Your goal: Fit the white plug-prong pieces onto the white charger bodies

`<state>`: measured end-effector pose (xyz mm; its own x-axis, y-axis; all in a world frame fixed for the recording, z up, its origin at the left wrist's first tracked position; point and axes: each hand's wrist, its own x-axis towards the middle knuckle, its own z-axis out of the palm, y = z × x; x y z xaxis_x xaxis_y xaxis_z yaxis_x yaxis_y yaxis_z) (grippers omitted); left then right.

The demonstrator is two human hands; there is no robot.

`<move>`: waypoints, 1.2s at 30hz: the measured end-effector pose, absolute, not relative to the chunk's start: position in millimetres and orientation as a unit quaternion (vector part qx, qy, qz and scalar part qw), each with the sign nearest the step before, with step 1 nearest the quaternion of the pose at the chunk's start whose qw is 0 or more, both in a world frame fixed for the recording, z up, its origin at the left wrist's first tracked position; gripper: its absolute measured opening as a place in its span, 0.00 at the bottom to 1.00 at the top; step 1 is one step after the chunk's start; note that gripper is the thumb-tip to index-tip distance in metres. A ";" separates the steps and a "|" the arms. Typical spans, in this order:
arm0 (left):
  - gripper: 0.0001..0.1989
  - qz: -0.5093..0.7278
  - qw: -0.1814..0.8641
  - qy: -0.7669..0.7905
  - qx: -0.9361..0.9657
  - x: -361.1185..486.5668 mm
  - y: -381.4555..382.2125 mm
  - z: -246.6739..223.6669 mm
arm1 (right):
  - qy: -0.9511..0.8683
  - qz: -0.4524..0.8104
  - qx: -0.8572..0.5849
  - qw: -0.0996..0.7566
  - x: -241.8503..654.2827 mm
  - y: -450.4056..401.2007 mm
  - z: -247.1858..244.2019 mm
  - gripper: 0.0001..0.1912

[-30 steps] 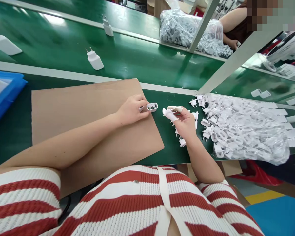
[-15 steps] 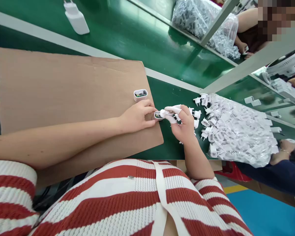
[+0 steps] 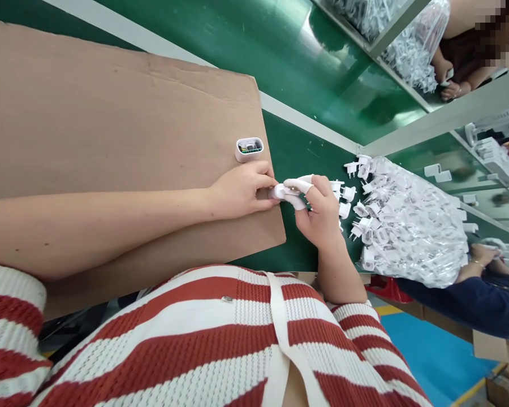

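Observation:
My left hand [image 3: 244, 189] is closed, its thumb and fingers gripping a small white charger housing [image 3: 274, 193] at the right edge of the cardboard. White finger cots cover fingertips of my right hand [image 3: 318, 210], which pinches a white plug cover [image 3: 281, 191] against the open end of that housing. Fingers partly hide both pieces, so I cannot tell whether they are fully joined. Just beyond my left hand, a second charger housing [image 3: 249, 150] stands upright on the cardboard, its open top showing a circuit board.
Under my left arm lies a large cardboard sheet [image 3: 110, 124] on the green table [image 3: 301, 135]. Loose plug covers [image 3: 348, 194] spill from a clear bag [image 3: 415, 226] on the right. Co-workers' hands [image 3: 449, 82] show behind a metal frame post [image 3: 449, 116] and at far right.
The plug cover has moved left onto the housing's open end, and the circuit board inside it no longer shows. The view has shifted, so the charger at upper left has gone out of frame.

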<state>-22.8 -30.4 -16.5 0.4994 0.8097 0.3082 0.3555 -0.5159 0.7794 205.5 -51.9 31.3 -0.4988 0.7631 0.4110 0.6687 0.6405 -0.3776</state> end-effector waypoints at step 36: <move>0.20 0.322 0.465 0.474 0.675 -15.6 -30.9 -1.2 | -0.862 0.033 -0.454 0.221 198.9 -54.5 30.6 0.17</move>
<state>-15.6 -30.9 -1.2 0.3438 0.9390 -0.0060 0.3410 -0.1189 0.9325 198.9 -54.5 30.6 -0.4898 0.7981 0.3508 0.7688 0.5852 -0.2579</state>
